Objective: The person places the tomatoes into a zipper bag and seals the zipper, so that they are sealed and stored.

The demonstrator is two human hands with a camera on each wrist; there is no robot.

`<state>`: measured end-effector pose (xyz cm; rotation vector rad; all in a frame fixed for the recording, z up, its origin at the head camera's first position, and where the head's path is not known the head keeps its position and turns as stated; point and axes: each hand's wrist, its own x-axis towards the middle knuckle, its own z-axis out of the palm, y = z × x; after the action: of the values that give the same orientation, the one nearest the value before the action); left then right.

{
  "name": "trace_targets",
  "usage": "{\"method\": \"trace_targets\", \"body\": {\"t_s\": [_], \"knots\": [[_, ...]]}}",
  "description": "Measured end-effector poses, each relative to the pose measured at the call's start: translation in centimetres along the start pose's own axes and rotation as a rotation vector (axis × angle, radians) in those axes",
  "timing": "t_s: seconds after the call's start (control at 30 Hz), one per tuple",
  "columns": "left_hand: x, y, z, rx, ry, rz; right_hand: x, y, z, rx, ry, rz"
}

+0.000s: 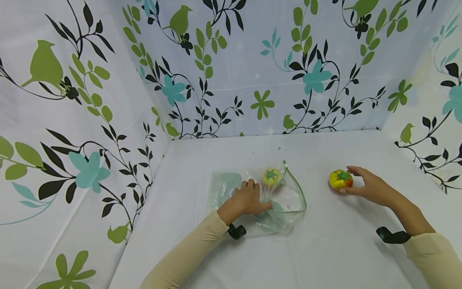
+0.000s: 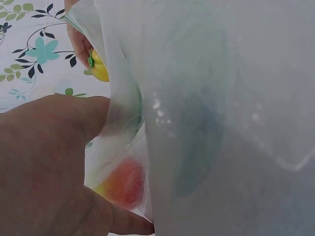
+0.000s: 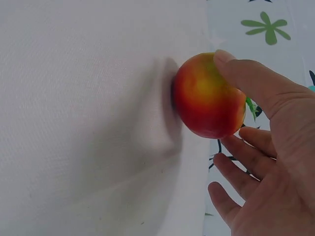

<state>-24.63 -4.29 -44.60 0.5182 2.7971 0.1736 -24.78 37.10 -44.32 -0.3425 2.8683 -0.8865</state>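
Note:
My left hand rests on a clear zip bag with a green-edged mouth, thumb and fingers spread apart. In the left wrist view, thumb and a fingertip touch the film, which hides the other fingers. Inside the bag lies a yellow and red toy tomato with a green star-shaped top, just beyond my left fingers. Off to the right, my right hand holds a second yellow and red toy tomato between thumb and fingers. Its underside faces the right wrist camera, close to the white cloth.
A white cloth covers the table. Patterned curtains with birds and leaves enclose the back and both sides. Pale green patches show through the bag's left part; their kind is unclear. Dark camera mounts sit at the wrists.

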Motion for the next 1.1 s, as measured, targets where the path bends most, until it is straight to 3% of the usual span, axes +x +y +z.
{"method": "trace_targets", "body": {"t_s": [0.3,1.1], "knots": [[-0.09,-0.09,-0.01,0.008,0.014,0.015,0.02,0.8,0.37,-0.009,-0.011,0.022],[-0.22,0.04,-0.32,0.003,-0.007,0.001,-0.03,0.56,0.73,-0.011,0.017,0.041]]}}
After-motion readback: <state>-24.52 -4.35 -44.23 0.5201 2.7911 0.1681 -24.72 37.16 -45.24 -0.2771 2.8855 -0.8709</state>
